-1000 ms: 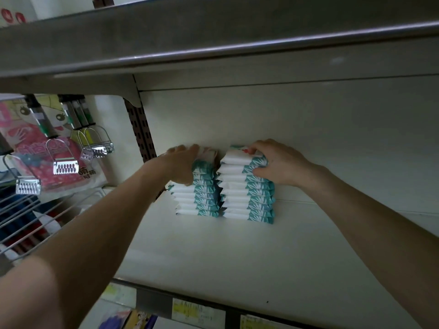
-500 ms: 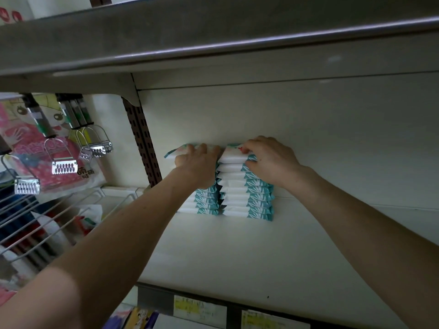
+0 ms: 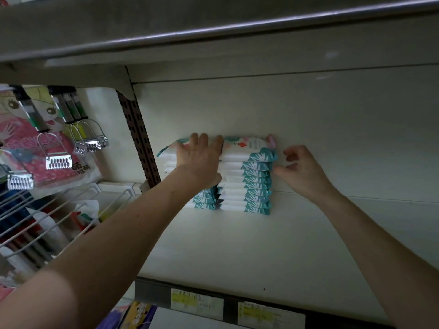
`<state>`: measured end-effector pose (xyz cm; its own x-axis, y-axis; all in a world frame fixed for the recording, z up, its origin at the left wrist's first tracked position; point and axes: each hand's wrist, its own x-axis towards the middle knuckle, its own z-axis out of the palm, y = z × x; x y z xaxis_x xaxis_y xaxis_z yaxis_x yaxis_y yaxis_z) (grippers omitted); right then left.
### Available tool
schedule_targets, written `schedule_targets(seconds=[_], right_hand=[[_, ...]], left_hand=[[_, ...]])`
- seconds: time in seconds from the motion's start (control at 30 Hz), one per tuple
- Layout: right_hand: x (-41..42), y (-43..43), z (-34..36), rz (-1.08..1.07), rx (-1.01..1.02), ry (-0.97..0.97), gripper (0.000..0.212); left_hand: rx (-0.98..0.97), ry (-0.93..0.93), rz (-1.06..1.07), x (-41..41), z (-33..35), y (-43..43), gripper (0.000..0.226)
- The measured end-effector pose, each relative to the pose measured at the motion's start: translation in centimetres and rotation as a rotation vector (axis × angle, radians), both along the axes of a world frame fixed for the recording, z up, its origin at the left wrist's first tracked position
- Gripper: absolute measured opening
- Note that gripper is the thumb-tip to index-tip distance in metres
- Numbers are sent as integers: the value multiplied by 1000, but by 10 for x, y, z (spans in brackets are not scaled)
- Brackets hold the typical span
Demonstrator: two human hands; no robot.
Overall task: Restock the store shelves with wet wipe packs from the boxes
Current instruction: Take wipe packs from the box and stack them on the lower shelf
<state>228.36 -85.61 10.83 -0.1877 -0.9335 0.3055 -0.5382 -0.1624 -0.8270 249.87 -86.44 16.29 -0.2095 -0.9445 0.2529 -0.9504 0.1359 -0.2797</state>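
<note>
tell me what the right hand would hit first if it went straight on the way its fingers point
Most likely the teal end of the right stack of wet wipe packs: the right hand is just beside it, aimed at its side, with little or no gap. Depth is unclear.

There is only one camera, worn on the person's head. It looks straight ahead into a shelf (image 3: 237,252) from close up, just under the top shelf (image 3: 166,27) at 12 o'clock. The packs (image 3: 247,184) sit in the middle. Clips (image 3: 58,160) hang at 9 o'clock, and price tags (image 3: 197,302) show at 6 o'clock.
</note>
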Motion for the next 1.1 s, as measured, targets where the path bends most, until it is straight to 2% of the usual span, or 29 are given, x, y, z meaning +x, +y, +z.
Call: schedule_targets(seconds=[0.1, 0.17, 0.23, 0.37, 0.43, 0.53, 0.63, 0.73, 0.83, 0.9, 1.03, 1.1], right_hand=[[0, 4, -24, -24, 128, -98, 38], [5, 12, -32, -91, 117, -51, 25], [17, 26, -39, -101, 49, 149, 7], [55, 35, -61, 180, 71, 780, 16], [71, 27, -67, 218, -39, 1038, 3], [87, 19, -62, 196, 34, 1299, 21], [91, 11, -68, 260, -38, 1351, 33], [92, -3, -82, 267, -27, 1509, 28], [99, 4, -62, 260, 14, 1548, 31], [98, 2, -58, 334, -25, 1521, 18], [94, 11, -48, 224, -78, 1430, 14], [90, 11, -54, 281, -27, 1431, 17]], left_hand=[[-64, -70, -115, -14, -2, 4, 87], [-43, -49, -174, -21, -4, 1, 78], [-12, -25, -185, -24, -4, -6, 73], [42, -59, -168, -30, 4, -14, 71], [55, -93, -157, -36, 7, -15, 69], [64, -97, -149, -41, 6, -17, 68], [61, -93, -142, -42, 5, -18, 67], [52, -96, -139, -42, 6, -17, 64], [33, -119, -134, -43, 7, -16, 64], [17, -122, -132, -42, 7, -15, 62], [19, -131, -128, -43, 9, -15, 62], [25, -129, -124, -44, 9, -15, 62]])
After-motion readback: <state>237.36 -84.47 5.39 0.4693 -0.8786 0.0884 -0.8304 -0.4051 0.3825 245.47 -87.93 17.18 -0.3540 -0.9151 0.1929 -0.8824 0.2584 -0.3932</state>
